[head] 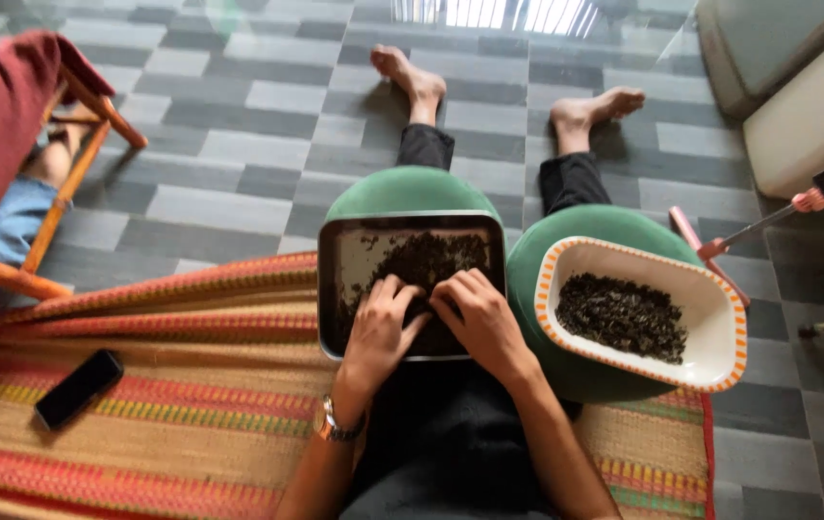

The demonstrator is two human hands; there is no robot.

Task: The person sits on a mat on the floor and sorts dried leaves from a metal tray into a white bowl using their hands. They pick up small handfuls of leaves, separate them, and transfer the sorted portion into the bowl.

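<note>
A floor of grey tiles in two shades runs out ahead of us, and we sit on a striped woven mat (171, 404) with our legs stretched toward twelve o'clock. On our lap rests a square metal tray (411, 227) holding a loose heap of dark dried leaves (428, 258). Both hands are down in it: our left hand (380, 327), with a watch at the wrist, has its fingers (395, 294) spread over the leaves, and our right hand (481, 318) lies beside it, fingers bent and close together, tips in the heap (whether they pinch anything we cannot tell). We judge the step in hand to be picking through the leaves; the next move calls for a light, careful pinch. At three o'clock of the tray, an orange-rimmed white dish (720, 361) holds more dark leaves. A black phone (78, 388) lies on the mat at nine o'clock.
</note>
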